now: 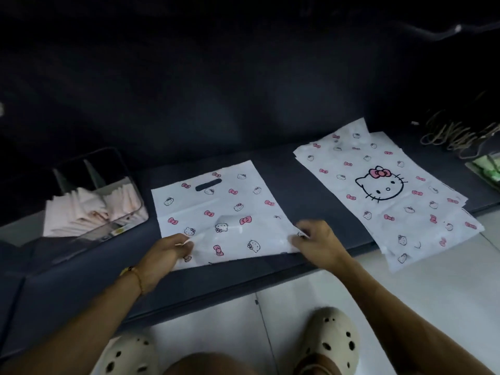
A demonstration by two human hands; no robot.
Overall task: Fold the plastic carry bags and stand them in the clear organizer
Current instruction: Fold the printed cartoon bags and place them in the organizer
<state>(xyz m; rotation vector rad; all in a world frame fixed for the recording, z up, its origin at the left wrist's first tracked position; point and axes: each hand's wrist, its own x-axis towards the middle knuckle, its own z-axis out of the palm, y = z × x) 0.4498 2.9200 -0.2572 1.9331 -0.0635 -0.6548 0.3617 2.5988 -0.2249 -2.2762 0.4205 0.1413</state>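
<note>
Bag [216,209] lies flat on dark desk [81,280], centre of view, directly in front of both hands; its near edge is folded up and sits between them. Left hand [162,255] is at the near-left corner, right hand [315,240] at the near-right corner.

Bag is thin white plastic, rectangular, glossy w/ creases, printed w/ small cat faces and pink bows; die-cut slot handle near its far edge. Desk surface is matte, dark grey-blue, w/ a straight front edge.

Left hand: fingers curled, thumb and fingertips pinch the folded edge. Thin bracelet [136,277] on that wrist. Right hand: fingers bent over the opp. corner, pinching the plastic there, back of hand up.

Stack of bags [384,185] lies flat to the right, well apart from the hands, same print plus a large cat face w/ pink bow on top; sheets are fanned unevenly and its near end overhangs the desk edge. Clear organizer [127,169] stands to the left, near the bag; transparent walls, upright dividers, folded pale bags [89,209] packed on edge inside.

Rubber bands [454,133], a tan loose heap, far right. Cream perforated clogs [328,339] on pale tiled floor [433,288] below.
</note>
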